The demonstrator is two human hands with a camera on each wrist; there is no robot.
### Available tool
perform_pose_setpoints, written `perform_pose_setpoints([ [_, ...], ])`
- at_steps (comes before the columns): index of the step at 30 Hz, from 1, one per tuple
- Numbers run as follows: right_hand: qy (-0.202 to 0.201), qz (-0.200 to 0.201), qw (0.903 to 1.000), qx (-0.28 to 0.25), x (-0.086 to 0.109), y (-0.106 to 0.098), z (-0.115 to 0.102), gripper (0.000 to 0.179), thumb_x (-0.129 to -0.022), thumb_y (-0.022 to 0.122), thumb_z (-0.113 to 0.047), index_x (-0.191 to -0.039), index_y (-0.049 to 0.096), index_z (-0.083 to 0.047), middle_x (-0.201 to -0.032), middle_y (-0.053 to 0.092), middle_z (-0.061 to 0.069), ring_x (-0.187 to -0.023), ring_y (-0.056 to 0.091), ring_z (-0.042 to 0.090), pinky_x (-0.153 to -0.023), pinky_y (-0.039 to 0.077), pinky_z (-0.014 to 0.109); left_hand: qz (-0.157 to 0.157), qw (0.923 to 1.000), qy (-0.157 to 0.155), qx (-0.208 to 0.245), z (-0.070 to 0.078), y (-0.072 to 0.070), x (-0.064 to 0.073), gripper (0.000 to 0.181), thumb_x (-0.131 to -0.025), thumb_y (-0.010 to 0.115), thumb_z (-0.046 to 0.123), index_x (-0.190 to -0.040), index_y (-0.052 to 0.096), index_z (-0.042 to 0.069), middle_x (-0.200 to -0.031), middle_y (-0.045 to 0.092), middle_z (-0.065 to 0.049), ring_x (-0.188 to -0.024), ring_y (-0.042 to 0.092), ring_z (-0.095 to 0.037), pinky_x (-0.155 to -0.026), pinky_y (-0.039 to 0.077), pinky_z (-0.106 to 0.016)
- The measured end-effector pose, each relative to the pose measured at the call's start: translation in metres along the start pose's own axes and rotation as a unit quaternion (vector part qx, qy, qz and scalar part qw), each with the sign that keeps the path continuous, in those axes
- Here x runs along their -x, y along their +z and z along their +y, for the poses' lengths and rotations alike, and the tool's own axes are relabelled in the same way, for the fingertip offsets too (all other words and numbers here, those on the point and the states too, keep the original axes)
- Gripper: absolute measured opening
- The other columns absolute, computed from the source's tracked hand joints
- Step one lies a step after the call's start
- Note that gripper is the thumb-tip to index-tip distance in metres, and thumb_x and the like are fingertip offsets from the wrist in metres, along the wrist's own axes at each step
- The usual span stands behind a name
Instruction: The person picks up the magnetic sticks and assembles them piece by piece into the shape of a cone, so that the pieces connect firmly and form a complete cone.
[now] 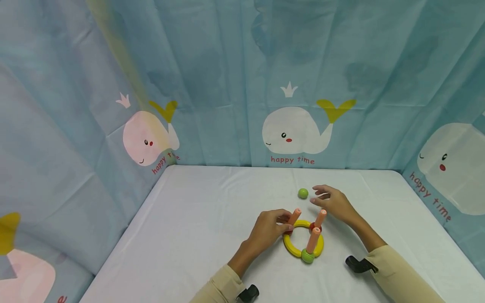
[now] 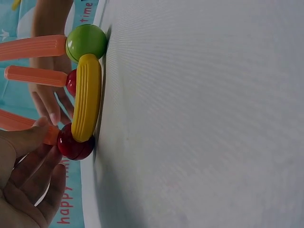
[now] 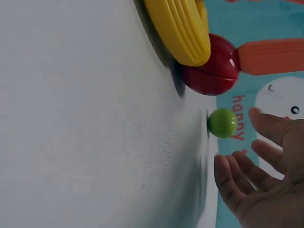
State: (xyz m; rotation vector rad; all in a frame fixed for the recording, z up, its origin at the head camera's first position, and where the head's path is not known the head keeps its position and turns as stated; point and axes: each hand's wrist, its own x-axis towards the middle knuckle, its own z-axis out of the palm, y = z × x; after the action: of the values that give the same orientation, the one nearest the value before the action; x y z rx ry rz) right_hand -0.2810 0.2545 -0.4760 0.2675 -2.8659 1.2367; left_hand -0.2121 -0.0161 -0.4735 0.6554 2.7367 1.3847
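A ring of curved yellow pieces (image 1: 291,247), joined by two red balls and one green ball, lies on the table. An orange rod rises from each of these balls. My left hand (image 1: 267,227) pinches the left orange rod (image 1: 294,216) between thumb and fingers, low down near its red ball (image 2: 76,146). Beyond the ring, a loose green ball (image 1: 303,193) rests on the white cloth. Just to its right is my right hand (image 1: 335,204), fingers spread and relaxed, holding nothing. The front rod (image 1: 313,240) stands on the joined green ball (image 1: 307,256).
White cloth covers the table (image 1: 197,219). Blue curtains (image 1: 223,84) printed with whales hang along the back and both sides. A black wrist mount (image 1: 358,264) sits at the right sleeve, and another (image 1: 249,293) at the left sleeve.
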Motion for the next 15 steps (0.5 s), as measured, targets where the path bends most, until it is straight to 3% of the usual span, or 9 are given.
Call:
perform_pose_setpoints([
  [6,-0.006,-0.026,0.9994,-0.022,-0.018,0.007,0.003,0.061,-0.099,0.077,-0.028,-0.15,0.055,-0.002,-0.143,0.062,0.026,-0.125,0.064,0.045,-0.079,0.064,0.039,-0.001,1.0,-0.005,0.004,0.0,0.001,-0.001,0.026,-0.092,0.083,0.015,-0.118,0.078,0.014,-0.107,0.079,0.005,-0.098,0.073,-0.004,-0.089,0.059,-0.023],
  [15,-0.014,-0.044,0.9989,-0.007,-0.032,0.014,-0.002,0.052,-0.099,0.076,-0.024,-0.145,0.062,-0.002,-0.138,0.067,0.022,-0.12,0.067,0.042,-0.078,0.063,0.039,0.001,1.0,-0.007,0.005,-0.001,0.0,-0.001,0.023,-0.092,0.084,0.016,-0.114,0.079,0.015,-0.104,0.08,0.008,-0.095,0.073,0.0,-0.087,0.058,-0.021],
])
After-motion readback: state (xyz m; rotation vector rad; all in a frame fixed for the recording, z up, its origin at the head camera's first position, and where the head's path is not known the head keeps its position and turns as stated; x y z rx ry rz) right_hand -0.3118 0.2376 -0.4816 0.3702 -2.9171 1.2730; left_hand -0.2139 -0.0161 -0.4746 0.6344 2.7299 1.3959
